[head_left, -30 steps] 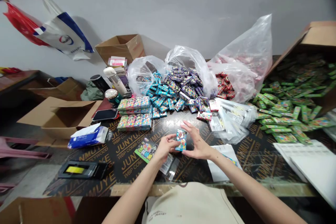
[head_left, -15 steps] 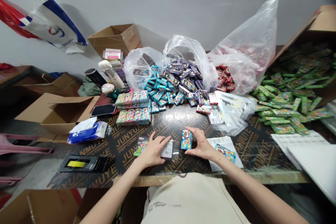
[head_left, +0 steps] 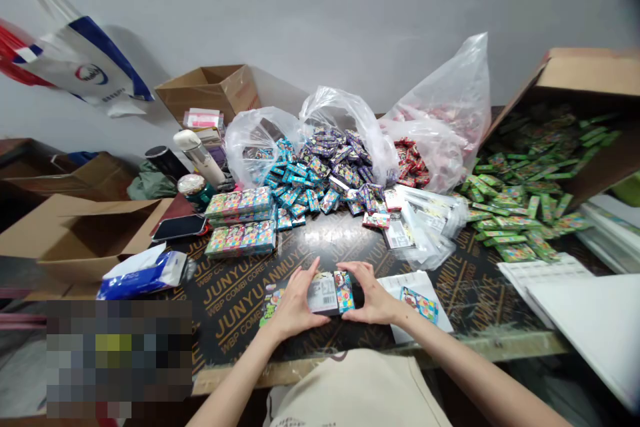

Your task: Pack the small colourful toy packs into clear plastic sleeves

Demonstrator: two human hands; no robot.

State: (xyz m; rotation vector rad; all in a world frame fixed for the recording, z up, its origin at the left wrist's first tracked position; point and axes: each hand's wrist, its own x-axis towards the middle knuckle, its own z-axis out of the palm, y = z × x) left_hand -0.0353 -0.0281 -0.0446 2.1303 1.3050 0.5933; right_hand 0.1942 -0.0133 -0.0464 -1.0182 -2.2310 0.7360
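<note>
My left hand (head_left: 295, 303) holds a clear plastic sleeve (head_left: 323, 293) flat on the dark table (head_left: 235, 310), fingers curled over its left end. My right hand (head_left: 370, 293) grips a small colourful box (head_left: 344, 291) and presses it against the sleeve's right end. A printed card (head_left: 271, 303) lies under my left hand. Another printed card (head_left: 420, 303) rests on a white sheet just right of my right hand.
Behind the hands lie heaps of small blue (head_left: 295, 180), purple (head_left: 345, 163), red (head_left: 413, 163) and green boxes (head_left: 520, 203), some in clear bags. Packed sets (head_left: 240, 223), a phone (head_left: 177, 227), flasks (head_left: 200, 157), tissues (head_left: 143, 273) and open cartons (head_left: 80, 233) stand left. White sheets (head_left: 590, 310) lie right.
The small box came down from both hands to the table in my right hand. My left hand took the clear sleeve, and box and sleeve are now pressed together.
</note>
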